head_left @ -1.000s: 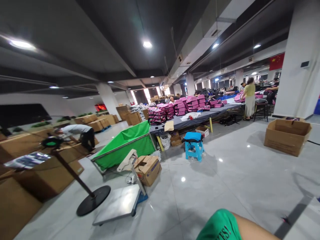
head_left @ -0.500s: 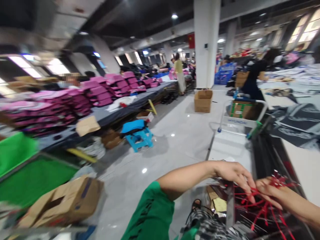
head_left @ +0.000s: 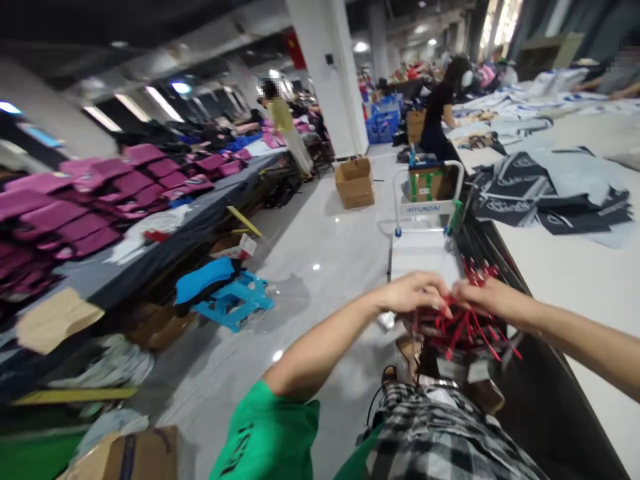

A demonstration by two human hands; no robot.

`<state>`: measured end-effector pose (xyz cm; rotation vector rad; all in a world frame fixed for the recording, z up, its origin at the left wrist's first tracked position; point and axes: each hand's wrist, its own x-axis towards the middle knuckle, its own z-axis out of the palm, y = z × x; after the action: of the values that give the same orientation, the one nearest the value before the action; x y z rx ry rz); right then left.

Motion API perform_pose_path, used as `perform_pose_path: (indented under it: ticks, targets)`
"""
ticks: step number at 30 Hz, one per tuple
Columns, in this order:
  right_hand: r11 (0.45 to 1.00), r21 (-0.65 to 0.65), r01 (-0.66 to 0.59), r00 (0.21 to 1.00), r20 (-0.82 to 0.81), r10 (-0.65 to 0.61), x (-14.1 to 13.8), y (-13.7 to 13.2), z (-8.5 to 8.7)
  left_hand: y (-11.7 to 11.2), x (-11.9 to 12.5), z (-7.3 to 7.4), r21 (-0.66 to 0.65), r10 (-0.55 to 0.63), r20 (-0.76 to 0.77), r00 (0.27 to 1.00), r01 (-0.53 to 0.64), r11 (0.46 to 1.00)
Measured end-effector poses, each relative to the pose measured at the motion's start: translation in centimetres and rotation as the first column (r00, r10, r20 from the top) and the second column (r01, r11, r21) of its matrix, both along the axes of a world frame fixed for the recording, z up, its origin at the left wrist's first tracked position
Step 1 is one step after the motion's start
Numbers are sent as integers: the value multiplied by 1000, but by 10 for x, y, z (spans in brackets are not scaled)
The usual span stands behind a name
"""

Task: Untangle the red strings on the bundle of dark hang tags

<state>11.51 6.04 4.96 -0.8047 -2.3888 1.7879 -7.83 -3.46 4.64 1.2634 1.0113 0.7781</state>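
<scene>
Both my hands meet in front of me over a tangle of thin red ties (head_left: 467,327) with paper tags hanging below it. My left hand (head_left: 415,293) reaches in from the left, its fingers curled into the bundle. My right hand (head_left: 483,297) comes from the right with its fingertips pinched on the same red ties. The bundle hangs at the edge of a long white worktable (head_left: 565,280) on my right. My lap in a checked cloth (head_left: 440,433) and a green sleeve (head_left: 265,440) show at the bottom.
A platform trolley (head_left: 425,220) carrying a cardboard box stands ahead by the table edge. Dark printed bags (head_left: 545,193) lie on the white table. Left, a long table holds stacked pink bags (head_left: 100,193); a blue stool (head_left: 230,300) and an open carton (head_left: 355,183) stand on the floor. People work farther back.
The view swung right from the open floor to the white table. Both hands came into view and closed together on the red ties, which rose toward the middle of the picture.
</scene>
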Motion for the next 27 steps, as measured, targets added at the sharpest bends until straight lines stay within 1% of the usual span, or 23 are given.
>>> perform_pose_path:
  ticks: [1,2,4,5,7,8,10,13,14,16,18,20,23,27]
  targets:
    - [999,14,42,997,-63,-41,-7,2,11,1,-4,11,35,50,-35,998,-48,998]
    - [998,23,52,992,-114,-49,-13,3,21,2,-7,23,81,90,-62,994,-85,993]
    - [998,30,50,979,-200,-43,-23,7,40,2,-13,43,181,154,-87,984,-136,974]
    - [999,25,33,972,-235,-26,-25,8,47,2,-15,51,209,173,-89,981,-152,966]
    - [1000,0,-14,960,-279,13,-25,10,54,0,-16,60,219,188,-84,979,-166,962]
    - [999,-18,-45,959,-280,38,-23,11,53,-1,-15,61,203,182,-84,980,-162,966]
    - [992,-62,-107,962,-258,88,-16,15,44,-1,-12,56,152,149,-92,985,-134,979]
    - [975,-110,-193,967,-192,170,-1,23,19,3,-5,36,35,65,-98,993,-62,997]
    - [968,-120,-222,965,-166,201,4,25,10,5,-2,28,-15,33,-73,997,-34,999]
    - [951,-147,-272,960,-115,256,16,26,-4,7,6,12,-111,-29,25,999,31,993]
    - [931,-189,-311,950,-88,300,26,24,-14,8,14,-3,-167,-87,137,987,110,980]
    - [915,-221,-338,941,-92,325,34,22,-19,10,21,-13,-191,-140,201,970,179,965]
    - [908,-240,-342,939,-111,325,42,20,-23,13,29,-20,-217,-168,202,965,211,953]
    - [914,-277,-298,953,-144,267,48,16,-23,15,37,-18,-216,-167,182,969,205,954]
